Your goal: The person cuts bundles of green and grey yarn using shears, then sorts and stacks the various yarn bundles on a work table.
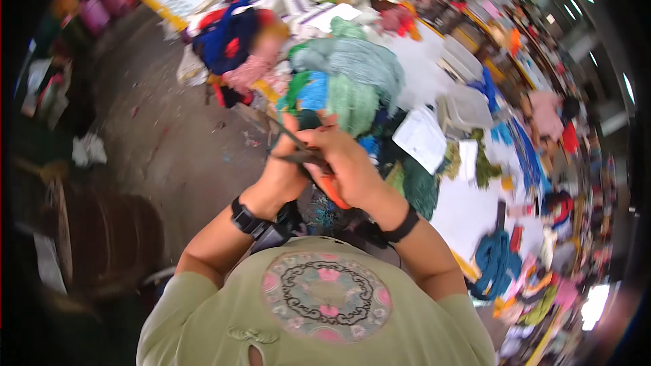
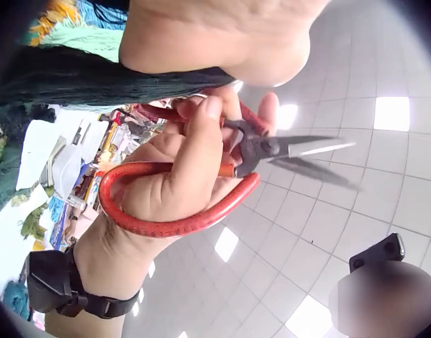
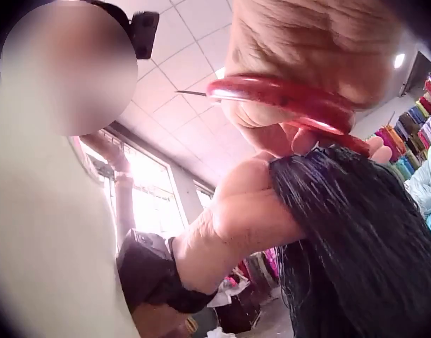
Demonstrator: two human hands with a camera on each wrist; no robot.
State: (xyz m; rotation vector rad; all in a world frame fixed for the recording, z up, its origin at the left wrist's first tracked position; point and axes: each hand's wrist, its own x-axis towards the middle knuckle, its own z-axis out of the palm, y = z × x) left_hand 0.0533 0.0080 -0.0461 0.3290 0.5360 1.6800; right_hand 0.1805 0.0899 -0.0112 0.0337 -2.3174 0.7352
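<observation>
Right hand (image 1: 349,165) has its fingers curled round some red-handled scissors (image 2: 252,151), blades spread apart, and the left hand (image 1: 285,171) grips a bunch of black yarn (image 3: 356,232) right beside them, all pretty near, with pale green yarn (image 1: 352,103) heaped on the surface (image 1: 468,230) beyond.

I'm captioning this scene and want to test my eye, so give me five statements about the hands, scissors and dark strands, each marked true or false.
1. The right hand holds the scissors. True.
2. They are blue-handled. False: their handles are red.
3. The left hand grips dark strands. True.
4. The scissors are fully closed. False: the blades stand apart.
5. The right wrist wears a black band. True.
</observation>
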